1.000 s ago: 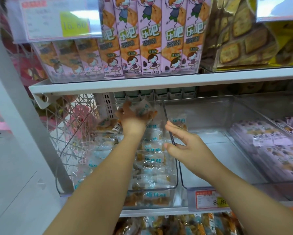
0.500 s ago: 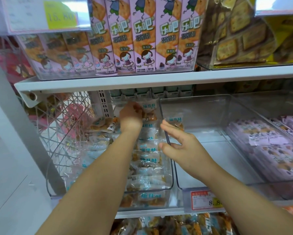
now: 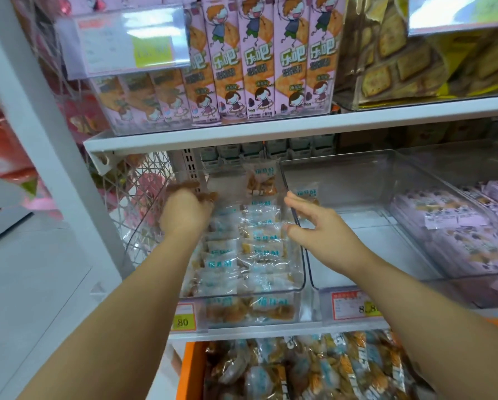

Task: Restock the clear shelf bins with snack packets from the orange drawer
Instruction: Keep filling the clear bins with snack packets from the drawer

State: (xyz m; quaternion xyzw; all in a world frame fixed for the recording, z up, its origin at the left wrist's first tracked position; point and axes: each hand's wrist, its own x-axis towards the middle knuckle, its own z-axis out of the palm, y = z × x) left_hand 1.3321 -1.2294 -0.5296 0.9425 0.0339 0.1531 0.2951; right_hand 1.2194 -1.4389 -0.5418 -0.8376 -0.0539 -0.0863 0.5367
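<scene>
Left grip clutching snack packets, dropping to bin's back-left

Head view: fingers are curling round the brown packs, sinking lower and further left than a second ago, into the well-filled clear bin. Right grip is hovering loose-fingered, holding nothing, over the divider rim. Placement looking nearly done; neighbouring bin is sitting almost bare, orange drawer holding plenty.

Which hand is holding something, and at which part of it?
The left hand grips snack packets; blur hides where. The right hand holds nothing.
</scene>
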